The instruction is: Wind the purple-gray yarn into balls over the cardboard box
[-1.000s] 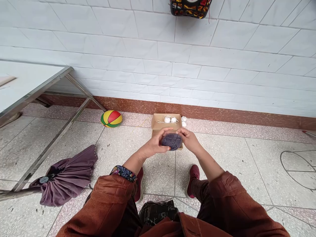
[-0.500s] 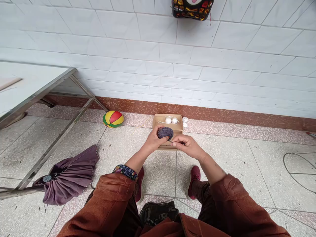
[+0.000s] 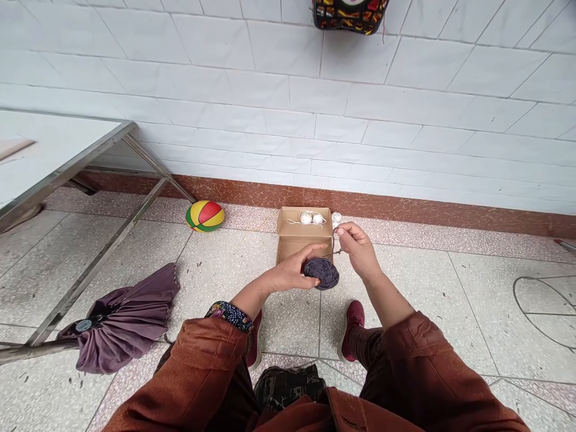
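Dark yarn ball (image 3: 322, 273) sits between the thumb and fingers of the left hand (image 3: 288, 271), clamped on it above the floor by an open cardboard box (image 3: 287, 246) | right hand (image 3: 359, 246), fingertips pinched on its strand (image 3: 333, 241), is now beyond the ball, not nearer the body as half a second ago | oval's long axis runs roughly left-right; strand points away from the body

White tiled wall (image 3: 216, 48); reddish-brown baseboard (image 3: 405, 212); speckled floor (image 3: 427, 288); metal-framed white table (image 3: 58, 135) at left.
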Action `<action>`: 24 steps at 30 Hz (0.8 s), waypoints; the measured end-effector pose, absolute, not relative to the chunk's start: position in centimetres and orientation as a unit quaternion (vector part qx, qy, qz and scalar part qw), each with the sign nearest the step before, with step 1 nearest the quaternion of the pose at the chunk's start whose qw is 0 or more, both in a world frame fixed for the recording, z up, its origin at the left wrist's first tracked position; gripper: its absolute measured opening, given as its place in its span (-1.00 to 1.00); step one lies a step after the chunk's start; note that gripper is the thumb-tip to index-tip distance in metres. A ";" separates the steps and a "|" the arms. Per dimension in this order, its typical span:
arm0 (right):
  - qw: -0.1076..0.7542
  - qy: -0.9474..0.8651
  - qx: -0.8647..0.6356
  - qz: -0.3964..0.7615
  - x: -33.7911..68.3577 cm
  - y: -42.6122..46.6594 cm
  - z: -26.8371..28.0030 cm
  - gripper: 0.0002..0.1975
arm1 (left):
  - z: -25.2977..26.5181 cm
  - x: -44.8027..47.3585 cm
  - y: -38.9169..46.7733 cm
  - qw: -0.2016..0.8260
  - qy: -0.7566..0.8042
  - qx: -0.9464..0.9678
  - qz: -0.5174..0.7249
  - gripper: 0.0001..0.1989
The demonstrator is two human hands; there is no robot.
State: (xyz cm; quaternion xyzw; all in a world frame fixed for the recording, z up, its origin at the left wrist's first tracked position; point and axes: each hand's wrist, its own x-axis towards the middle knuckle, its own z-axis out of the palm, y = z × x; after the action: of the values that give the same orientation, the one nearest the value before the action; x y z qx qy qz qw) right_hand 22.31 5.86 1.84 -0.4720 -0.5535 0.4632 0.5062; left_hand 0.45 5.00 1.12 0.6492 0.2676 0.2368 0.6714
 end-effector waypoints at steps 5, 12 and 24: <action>0.624 -0.389 -0.405 0.542 23.1 6.3 2.8 -0.76 | 0.5 -0.3 5.5 0.723 0.277 0.540 0.330 -0.30; 0.695 -0.177 -0.372 0.589 25.6 8.5 1.0 -0.79 | 1.8 -1.0 5.0 0.779 0.194 0.502 0.320 -0.21; 0.354 -0.689 -0.476 0.416 20.8 5.6 -1.1 -0.77 | 1.9 -1.4 7.1 0.702 0.314 0.359 0.529 -0.36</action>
State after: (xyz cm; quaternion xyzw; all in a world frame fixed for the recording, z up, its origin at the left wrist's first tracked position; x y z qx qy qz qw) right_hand 20.84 5.64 -1.12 -0.4764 -0.6892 0.4160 0.3535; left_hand -1.40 7.06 1.91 0.3590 0.3142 0.5293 0.7016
